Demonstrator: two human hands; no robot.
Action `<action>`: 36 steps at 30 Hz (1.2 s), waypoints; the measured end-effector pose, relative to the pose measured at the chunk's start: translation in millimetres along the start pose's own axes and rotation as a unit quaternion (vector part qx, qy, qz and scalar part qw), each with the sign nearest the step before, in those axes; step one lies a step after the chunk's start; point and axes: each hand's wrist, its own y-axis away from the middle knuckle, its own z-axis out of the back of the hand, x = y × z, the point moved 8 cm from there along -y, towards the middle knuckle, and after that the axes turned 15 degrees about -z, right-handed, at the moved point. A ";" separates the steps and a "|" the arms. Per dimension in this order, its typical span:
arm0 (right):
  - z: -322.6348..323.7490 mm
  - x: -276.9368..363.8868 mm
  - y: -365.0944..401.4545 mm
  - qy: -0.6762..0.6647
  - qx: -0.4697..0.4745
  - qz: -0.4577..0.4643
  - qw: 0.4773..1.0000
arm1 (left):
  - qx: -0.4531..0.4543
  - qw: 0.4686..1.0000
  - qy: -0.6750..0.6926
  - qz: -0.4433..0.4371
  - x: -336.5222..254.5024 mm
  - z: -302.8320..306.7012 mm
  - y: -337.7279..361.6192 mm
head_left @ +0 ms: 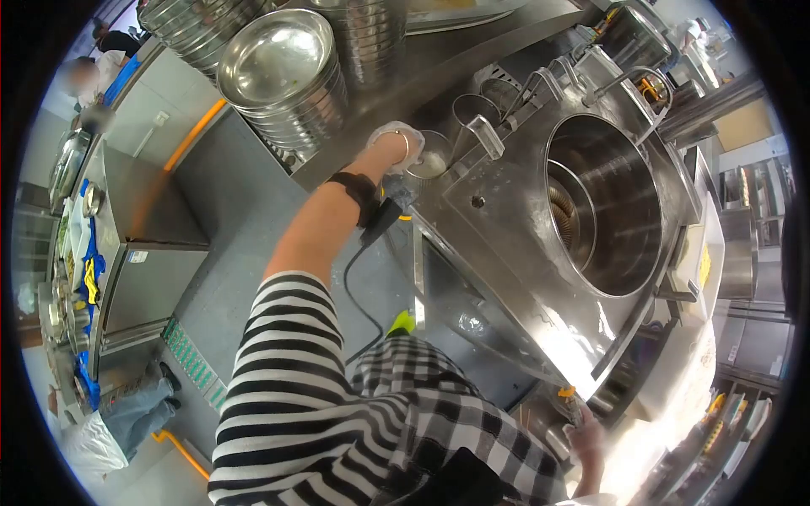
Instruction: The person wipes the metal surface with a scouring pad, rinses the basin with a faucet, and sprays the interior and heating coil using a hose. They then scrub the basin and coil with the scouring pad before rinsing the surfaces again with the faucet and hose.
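My left arm, in a black-and-white striped sleeve with a black wrist device, stretches away to the top middle. My left hand (pixel 396 145), in a clear plastic glove, is at the side of a small round metal container (pixel 429 157); its fingers are hidden. Low on the right, my right hand (pixel 585 437), also in a clear glove, is closed beside the front corner of the steel cooking unit (pixel 506 244). Near its fingers a small orange piece (pixel 567 392) shows; what the hand holds I cannot tell.
A deep round steel pot well (pixel 603 207) with a coiled metal part sits in the unit. Strainer baskets with handles (pixel 487 137) stand behind it. Stacked steel bowls (pixel 278 59) rise at the upper left. Other people (pixel 105 434) are at the left counter.
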 end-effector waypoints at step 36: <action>-142.5 -214.6 -93.4 -0.052 -0.097 0.100 0.989 | -0.190 0.891 -0.330 -0.245 -322.7 86.2 -70.7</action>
